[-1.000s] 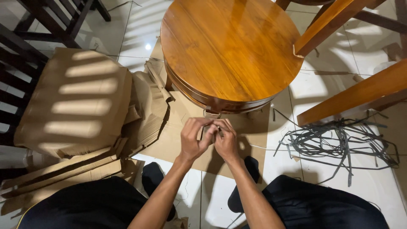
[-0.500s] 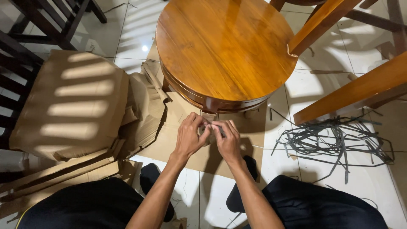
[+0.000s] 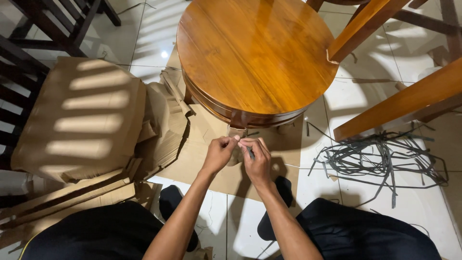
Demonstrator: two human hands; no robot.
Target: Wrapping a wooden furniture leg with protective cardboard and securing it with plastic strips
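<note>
Both hands meet low at 6 o'clock of the round table: left hand [image 3: 219,155] curled almost to a fist, thumb and forefinger pinched on something small and pale at the wrapped table leg [image 3: 237,132]; right hand [image 3: 257,161] likewise closed, gripping a thin dark strap end [image 3: 250,153] that runs out from under its fingers. What exactly the left pinches is too small to tell.

Judgement: step in hand looks like working the strap or wrapping loose from the leg; next move would call for a firm pull away from the leg with one hand bracing.

Surroundings, largest first:
- Round wooden table [image 3: 255,58], glossy, 12 o'clock of the hands, its rim overhanging the leg.
- Bulky cardboard-wrapped piece [image 3: 82,115], 9 o'clock.
- Flat cardboard sheet [image 3: 211,168] under the hands.
- Slanted wooden beam [image 3: 399,103], 2 o'clock.
- Tangle of cut dark straps [image 3: 380,159], 3 o'clock, well apart.

Overhang and knees crowd the working space.
</note>
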